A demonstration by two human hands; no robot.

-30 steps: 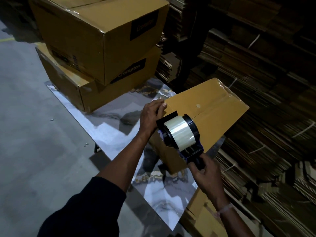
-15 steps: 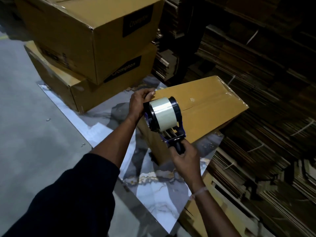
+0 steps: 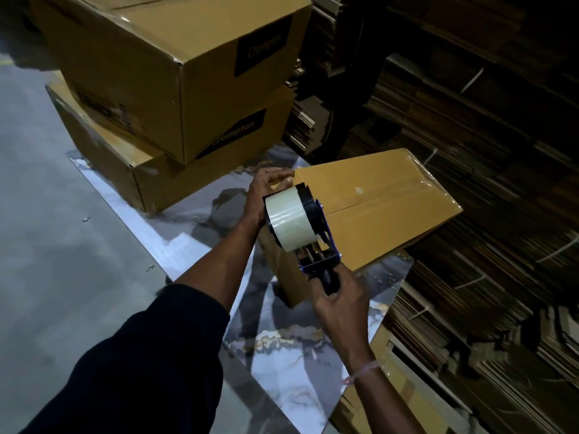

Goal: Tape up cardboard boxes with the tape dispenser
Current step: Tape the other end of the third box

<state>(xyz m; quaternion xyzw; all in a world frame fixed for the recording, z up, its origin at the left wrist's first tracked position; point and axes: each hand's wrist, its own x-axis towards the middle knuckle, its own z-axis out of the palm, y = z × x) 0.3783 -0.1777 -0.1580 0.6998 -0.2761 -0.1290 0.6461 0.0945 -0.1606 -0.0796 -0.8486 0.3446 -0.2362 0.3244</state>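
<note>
A small brown cardboard box (image 3: 385,211) lies on a marble-patterned sheet (image 3: 282,371), its top flaps meeting in a seam with clear tape over the far end. My right hand (image 3: 341,296) grips the black handle of a tape dispenser (image 3: 300,227) loaded with a roll of clear tape, held against the box's near left end. My left hand (image 3: 266,192) rests on the near left corner of the box, fingers curled over its edge, partly hidden behind the tape roll.
Two large brown cartons (image 3: 175,89), printed "Crompton", are stacked at the back left on the sheet. Bundles of flattened cardboard (image 3: 485,151) fill the right side. Grey concrete floor (image 3: 56,245) lies to the left.
The dispenser has moved from over the box's near side up toward its near left corner. My left hand stayed on that corner. The view shifted slightly.
</note>
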